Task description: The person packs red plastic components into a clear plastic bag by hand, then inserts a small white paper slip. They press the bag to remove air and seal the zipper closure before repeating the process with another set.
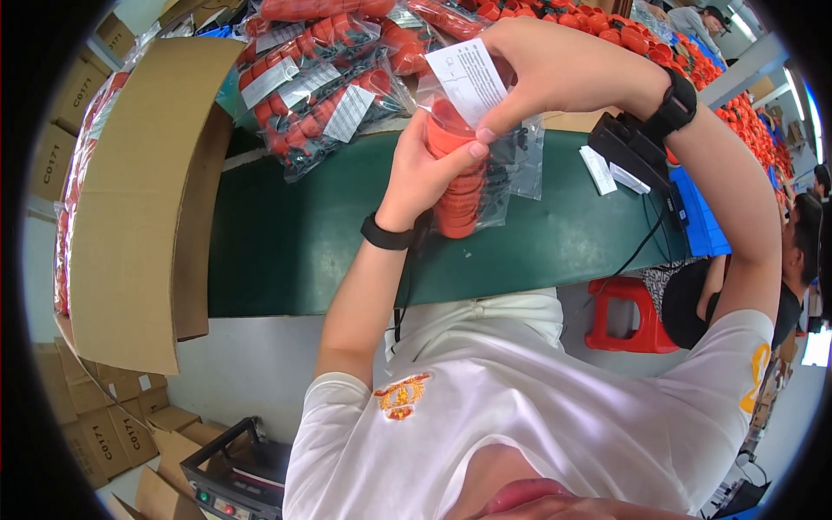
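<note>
Bag of orange caps sits gripped in left hand, seemingly.

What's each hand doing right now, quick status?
Left hand: closed around the clear bag of orange caps.
Right hand: pinching the white paper label at the bag's top.

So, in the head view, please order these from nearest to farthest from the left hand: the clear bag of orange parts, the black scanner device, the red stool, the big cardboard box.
1. Clear bag of orange parts: gripped in the left hand, over the green table.
2. Black scanner device: to the right, on the table.
3. Red stool: lower right, beyond the table edge.
4. Big cardboard box: far left.
The stool and the box are nearly too close to call.
</note>
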### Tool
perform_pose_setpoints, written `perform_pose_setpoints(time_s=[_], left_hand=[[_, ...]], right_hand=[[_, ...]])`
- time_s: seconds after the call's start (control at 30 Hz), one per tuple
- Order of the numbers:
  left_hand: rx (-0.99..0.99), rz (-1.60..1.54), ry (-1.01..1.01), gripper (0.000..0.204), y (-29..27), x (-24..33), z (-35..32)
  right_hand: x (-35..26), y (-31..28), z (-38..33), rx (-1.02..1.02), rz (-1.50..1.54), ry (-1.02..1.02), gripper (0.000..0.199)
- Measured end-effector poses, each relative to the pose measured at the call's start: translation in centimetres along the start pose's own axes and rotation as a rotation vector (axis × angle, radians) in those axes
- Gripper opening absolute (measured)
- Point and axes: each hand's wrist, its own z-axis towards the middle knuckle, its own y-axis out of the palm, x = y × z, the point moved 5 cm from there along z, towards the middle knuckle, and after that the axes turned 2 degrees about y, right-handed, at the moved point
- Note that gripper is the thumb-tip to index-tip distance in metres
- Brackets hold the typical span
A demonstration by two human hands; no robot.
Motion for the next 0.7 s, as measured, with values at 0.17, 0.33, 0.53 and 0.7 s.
perform_pose_setpoints(time_s=[0.17,0.33,0.53,0.7], left_hand=[[-0.004,-0.011,-0.013,0.055,0.3,0.3,0.0],[-0.023,0.026,-0.027,0.057,-0.1,-0.3,0.0],[-0.022,-0.076,0.026,0.063,-0.1,-0.5,0.0],[-0.03,-0.012,0.039,0.067,0.0,-0.1,0.1]], right_hand=[[0.4,0.3,0.5,-0.096,-0.165,0.012,0.046],[-0.4,-1.5,0.3,-0.016,-0.141,0.013,0.046],[0.3,-1.4,1.0,-0.248,-0.231,0.343,0.047],[0.6,-1.5,0.7,-0.124,-0.101,0.286,0.046]])
